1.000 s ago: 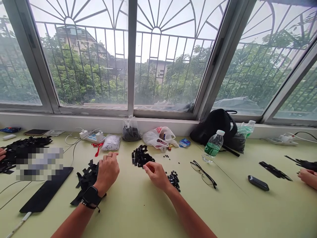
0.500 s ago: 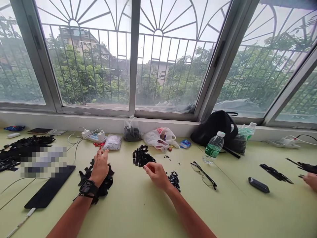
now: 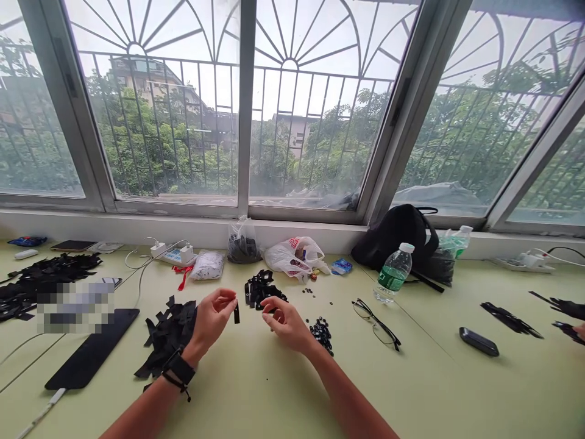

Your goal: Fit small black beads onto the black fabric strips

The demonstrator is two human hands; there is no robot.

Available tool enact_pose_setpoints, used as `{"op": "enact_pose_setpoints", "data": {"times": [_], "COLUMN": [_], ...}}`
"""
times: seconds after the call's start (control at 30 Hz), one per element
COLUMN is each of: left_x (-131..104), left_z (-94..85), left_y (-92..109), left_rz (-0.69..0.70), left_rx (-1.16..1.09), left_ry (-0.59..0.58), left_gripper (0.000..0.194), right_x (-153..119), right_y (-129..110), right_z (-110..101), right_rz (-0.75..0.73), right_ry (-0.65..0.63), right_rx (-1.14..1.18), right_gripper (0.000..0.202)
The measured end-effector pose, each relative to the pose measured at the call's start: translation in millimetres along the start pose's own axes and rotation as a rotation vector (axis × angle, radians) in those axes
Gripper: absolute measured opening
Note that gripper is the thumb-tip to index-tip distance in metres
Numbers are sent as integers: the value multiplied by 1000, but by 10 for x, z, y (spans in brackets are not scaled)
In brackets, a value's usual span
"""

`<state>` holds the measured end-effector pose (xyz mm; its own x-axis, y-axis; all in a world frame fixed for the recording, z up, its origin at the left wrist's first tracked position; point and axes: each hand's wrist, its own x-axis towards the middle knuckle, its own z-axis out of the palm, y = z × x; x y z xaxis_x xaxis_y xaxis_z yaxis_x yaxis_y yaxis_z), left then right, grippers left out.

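Observation:
My left hand point(image 3: 212, 320), wearing a wrist strap, pinches a short black fabric strip point(image 3: 236, 313) that hangs from its fingertips. My right hand point(image 3: 287, 326) faces it, thumb and forefinger curled close together; whatever they may hold is too small to make out. Just beyond the right fingertips lies a heap of short black strips with small holes point(image 3: 260, 286). Small shiny black round pieces point(image 3: 322, 335), like snaps or buttons, are piled beside the right wrist. A loose pile of black strips point(image 3: 167, 335) spreads to the left of my left hand.
Eyeglasses point(image 3: 377, 323) and a water bottle point(image 3: 393, 273) stand to the right. Bags point(image 3: 295, 256) and a power strip point(image 3: 176, 255) line the window ledge. A black flat pad point(image 3: 94, 350) with a cable lies left. Another person's hand point(image 3: 579, 332) shows at the right edge.
My left hand has come right from above the strip pile and now has a black strip hanging from it. My right hand has stayed in place, its fingers slightly shifted.

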<state>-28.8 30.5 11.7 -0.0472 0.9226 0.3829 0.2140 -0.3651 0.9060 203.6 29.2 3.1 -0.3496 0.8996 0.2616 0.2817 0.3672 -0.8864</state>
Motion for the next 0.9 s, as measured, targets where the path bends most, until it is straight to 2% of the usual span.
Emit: {"op": "enact_pose_setpoints", "data": {"times": [0.13,0.2,0.43,0.57,0.67,0.73,0.9], "left_x": [-133,-166,-138,-160,-181,-181,-148], "left_z": [146,180,228,247,256,257,250], "left_y": [46,54,-61,-22,22,18,-69], "left_rz": [-103,-119,-128,-143,-169,-179,-189], "left_rx": [-278,-368,-351,-387,-401,-392,-354], "left_ry": [-267,-318,-294,-297,-281,-250,-163], "left_gripper": [26,30,28,39,37,35,38], "right_x": [-38,-34,-8,-29,-32,-25,6], "right_y": [-38,-31,-57,-50,8,41,48], "right_z": [58,101,119,136,185,206,155], "right_rz": [43,64,97,106,108,108,100], "right_ry": [-208,-217,-153,-185,-255,-257,-125], "right_rx": [237,324,373,348,353,365,328], "right_gripper": [65,65,47,54,59,57,42]}}
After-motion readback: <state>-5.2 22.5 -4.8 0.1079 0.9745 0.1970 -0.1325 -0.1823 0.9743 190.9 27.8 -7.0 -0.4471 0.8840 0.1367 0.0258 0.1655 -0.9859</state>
